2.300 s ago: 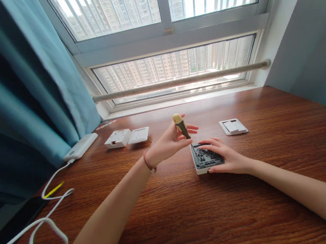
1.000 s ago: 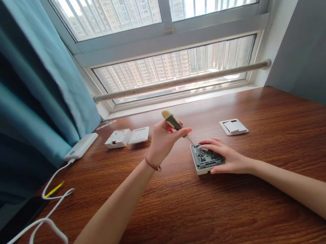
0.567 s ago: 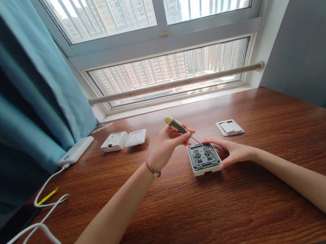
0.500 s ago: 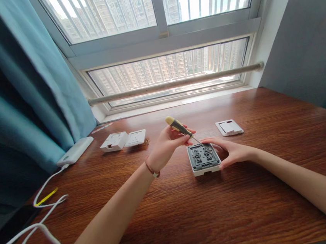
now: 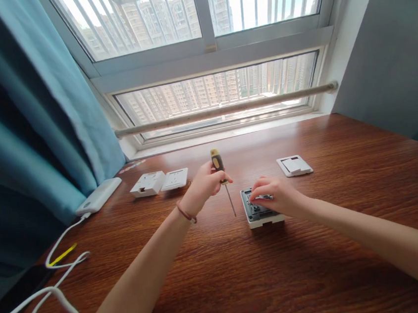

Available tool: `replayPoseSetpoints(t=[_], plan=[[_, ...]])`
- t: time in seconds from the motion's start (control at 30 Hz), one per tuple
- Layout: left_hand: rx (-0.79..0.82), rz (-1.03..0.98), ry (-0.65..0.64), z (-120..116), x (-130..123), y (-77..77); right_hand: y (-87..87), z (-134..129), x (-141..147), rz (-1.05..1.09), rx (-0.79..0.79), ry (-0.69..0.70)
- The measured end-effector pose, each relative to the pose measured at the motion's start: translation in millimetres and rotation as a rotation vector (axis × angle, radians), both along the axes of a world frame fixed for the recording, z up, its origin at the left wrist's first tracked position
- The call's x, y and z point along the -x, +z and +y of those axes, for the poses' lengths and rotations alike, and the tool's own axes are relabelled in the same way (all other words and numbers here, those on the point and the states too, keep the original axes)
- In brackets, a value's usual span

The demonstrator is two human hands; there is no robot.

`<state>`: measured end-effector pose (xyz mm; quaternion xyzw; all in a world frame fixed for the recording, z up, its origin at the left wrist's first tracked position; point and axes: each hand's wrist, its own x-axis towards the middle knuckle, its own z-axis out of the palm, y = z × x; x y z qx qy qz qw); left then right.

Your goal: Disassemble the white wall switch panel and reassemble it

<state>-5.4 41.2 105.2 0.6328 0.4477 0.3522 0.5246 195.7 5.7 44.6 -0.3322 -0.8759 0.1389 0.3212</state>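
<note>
My left hand is closed around the grip of a screwdriver, its thin shaft slanting down with the tip left of the switch. A wall switch lies on the table, its dark grey inner face uncovered on a white box base. Over that face reaches my right hand, thumb and fingertips pinched together near the left screw spot. Whatever sits between those fingertips is too small to make out. The hand hides the right half of the switch.
Behind to the right lies a white switch cover. At the left are a white socket box, a socket panel and small brass screws. A white power strip with a cable and a yellow stick lie near the curtain.
The screwdriver has come off the switch and swung left, now nearly upright. My right hand has left the switch's side and moved over its face, fingers pinched.
</note>
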Motion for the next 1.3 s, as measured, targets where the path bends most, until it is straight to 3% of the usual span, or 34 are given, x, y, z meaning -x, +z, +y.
replayPoseSetpoints(t=[0.13, 0.27, 0.37, 0.53, 0.77, 0.93, 1.07, 1.3], plan=[[0.321, 0.101, -0.121, 14.0, -1.0, -30.1, 4.1, 11.7, 10.1, -0.234, -0.048, 0.009], [0.439, 0.095, -0.226, 21.7, -3.8, -59.3, 2.3, 15.6, 12.1, -0.385, -0.116, 0.017], [0.480, 0.061, -0.290, 23.2, -4.5, -70.1, 4.2, 13.2, 14.4, -0.468, -0.209, 0.027], [0.520, 0.014, -0.357, 24.3, -3.9, -76.0, 10.5, 7.7, 19.4, -0.572, -0.335, 0.022], [0.516, -0.002, -0.351, 25.2, -4.1, -81.7, 6.9, 1.7, 19.9, -0.713, -0.443, 0.023], [0.472, -0.002, -0.322, 25.1, -4.6, -84.6, 9.8, -1.4, 20.8, -0.606, -0.378, -0.047], [0.475, -0.004, -0.331, 24.4, -5.3, -83.6, 6.1, 3.1, 16.7, -0.524, -0.302, 0.007], [0.458, -0.002, -0.328, 22.8, -6.2, -80.7, 5.5, 2.3, 17.2, -0.586, -0.314, 0.022]])
